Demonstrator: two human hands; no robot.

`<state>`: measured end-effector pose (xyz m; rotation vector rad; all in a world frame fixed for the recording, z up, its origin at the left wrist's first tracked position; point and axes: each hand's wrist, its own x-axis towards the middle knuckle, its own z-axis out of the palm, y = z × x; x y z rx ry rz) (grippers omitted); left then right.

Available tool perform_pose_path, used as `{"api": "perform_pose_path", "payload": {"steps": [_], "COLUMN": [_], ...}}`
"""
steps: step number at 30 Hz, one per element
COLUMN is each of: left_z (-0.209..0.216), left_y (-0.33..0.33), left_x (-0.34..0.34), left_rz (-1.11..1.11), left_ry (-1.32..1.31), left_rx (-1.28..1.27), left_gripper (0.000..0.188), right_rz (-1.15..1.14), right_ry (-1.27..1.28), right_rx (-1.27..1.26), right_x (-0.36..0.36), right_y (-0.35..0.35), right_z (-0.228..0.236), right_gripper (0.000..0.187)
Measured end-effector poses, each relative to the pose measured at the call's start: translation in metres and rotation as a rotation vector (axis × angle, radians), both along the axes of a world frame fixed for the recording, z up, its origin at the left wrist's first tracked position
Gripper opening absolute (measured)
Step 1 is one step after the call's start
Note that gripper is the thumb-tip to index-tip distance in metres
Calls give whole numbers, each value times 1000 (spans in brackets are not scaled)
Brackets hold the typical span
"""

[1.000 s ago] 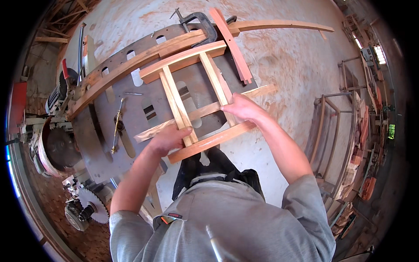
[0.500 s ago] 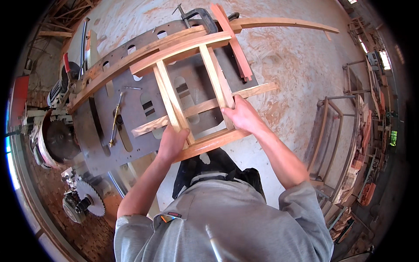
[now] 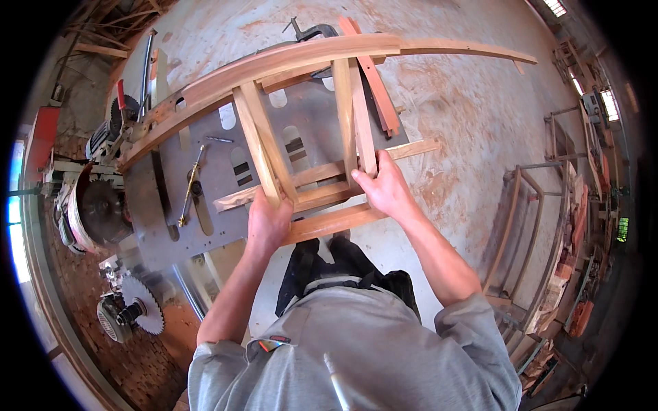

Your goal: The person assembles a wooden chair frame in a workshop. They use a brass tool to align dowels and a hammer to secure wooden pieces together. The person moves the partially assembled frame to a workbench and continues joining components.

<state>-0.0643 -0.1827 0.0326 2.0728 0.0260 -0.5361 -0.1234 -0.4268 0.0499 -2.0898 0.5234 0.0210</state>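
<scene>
Fingers of our left hand (image 3: 269,218) and right hand (image 3: 385,188) clamp a wooden frame (image 3: 295,59), now tilted higher over the worktop (image 3: 219,222), so we probably bear its weight; contact underneath is hidden.

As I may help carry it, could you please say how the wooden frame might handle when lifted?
The wooden frame is probably stiff, as wooden bars join its rails. Its open middle suggests modest weight for its size.

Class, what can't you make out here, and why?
Head view, left hand: some fingertips, behind the wooden frame.
Head view, right hand: some fingertips, behind the same frame.
Head view, clamp: partly covered by the frame's far bar.
Head view, wood at right: too small to count.
</scene>
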Motion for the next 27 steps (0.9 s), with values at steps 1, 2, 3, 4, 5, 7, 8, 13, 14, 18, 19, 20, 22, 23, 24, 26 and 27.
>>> {"api": "perform_pose_path", "payload": {"steps": [1,2,3,4,5,7,8,13,14,18,19,20,22,23,24,26,27], "left_z": [5,10,13,14,14,11,5,-10,-4,11,10,10,5,2,0,0,1], "left_y": [0,2,3,3,3,6,7,12,10,8,8,8,8,11,11,9,10], "left_x": [-2,-6,-10,-14,-18,-25,-29,-39,-40,-46,-47,-49,-51,-53,-55,-58,-61], "left_rz": [-7,-14,-21,-24,-27,-8,13,68,62,22,31,40,43,40,39,87,113], "left_ry": [-23,-45,-68,-83,-99,-128,-142,-150,-153,-143,-149,-155,-190,-218,-247,-201,-177], "left_rx": [-23,-45,-67,-39,-11,-28,-73,-124,-105,-99,-111,-124,-113,-86,-57,-99,-115], "left_gripper": [35,36,37,37,38,39,39,45,45,43,43,44,44,44,44,38,36], "right_rz": [-11,-19,-26,-36,-47,-63,-58,-33,-15,1,-4,-53,-151,-148,-142,-50,22], "right_ry": [-16,-31,-46,-62,-104,-188,-182,-159,-119,-74,-93,-211,-449,-544,-640,-804,-816], "right_rx": [7,34,60,84,95,120,112,88,104,181,204,253,349,263,178,-347,-492], "right_x": [-3,-6,-10,-14,-19,-27,-30,-37,-39,-45,-45,-44,-41,-36,-28,-13,-6], "right_y": [1,3,4,6,8,12,13,16,15,4,-2,-10,-34,-47,-59,-72,-70], "right_z": [-2,-2,-1,0,-6,-19,-19,-11,-7,10,12,14,19,31,52,108,137], "right_gripper": [51,51,50,50,50,50,50,51,50,51,52,54,57,61,65,65,65]}}
